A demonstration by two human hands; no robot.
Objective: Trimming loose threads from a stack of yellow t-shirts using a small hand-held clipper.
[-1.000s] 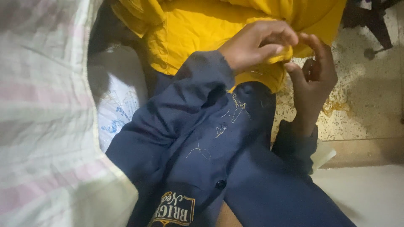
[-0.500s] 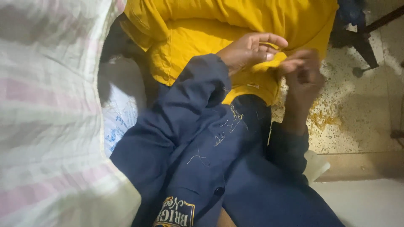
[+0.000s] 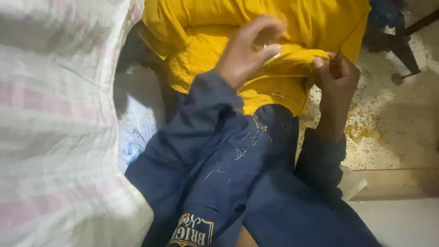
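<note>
Both hands have shifted left: left hand (image 3: 247, 55) and right hand (image 3: 336, 75) pinch yellow cloth (image 3: 283, 73); white sack (image 3: 55, 137) at 9 o'clock.

A large woven sack (image 3: 50, 132), white with faint pink and grey checks, fills the left of the frame. Just right of it, at middle left, a white bag (image 3: 139, 130) with blue print lies partly in shadow. The speckled floor (image 3: 388, 119) runs down the right side, with yellowish stains at middle right. A dark stand (image 3: 395, 41) with splayed legs stands at upper right. Loose pale threads (image 3: 244, 151) lie on the navy clothing at centre.
</note>
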